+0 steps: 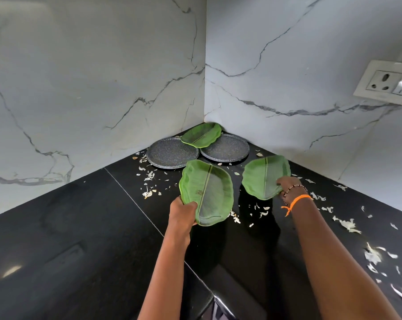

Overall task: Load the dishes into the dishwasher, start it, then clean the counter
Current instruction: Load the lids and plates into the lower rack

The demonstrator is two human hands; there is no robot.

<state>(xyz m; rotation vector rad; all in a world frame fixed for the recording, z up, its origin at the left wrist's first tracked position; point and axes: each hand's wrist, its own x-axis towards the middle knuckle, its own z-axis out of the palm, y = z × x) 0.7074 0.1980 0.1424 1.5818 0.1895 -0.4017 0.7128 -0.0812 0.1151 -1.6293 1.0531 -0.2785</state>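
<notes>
Now the left hand [182, 210] is gripping the near left edge of a green leaf plate [207, 192], holding it tilted above the black counter [80, 227]. Just to its right, the right hand [287, 184] is curling its fingers over the near rim of a second leaf plate [263, 176], grasping it. Both arms are reaching forward toward the corner, where two grey plates [172, 153] and a third leaf plate [201, 135] are lying among white scraps [149, 176].
</notes>
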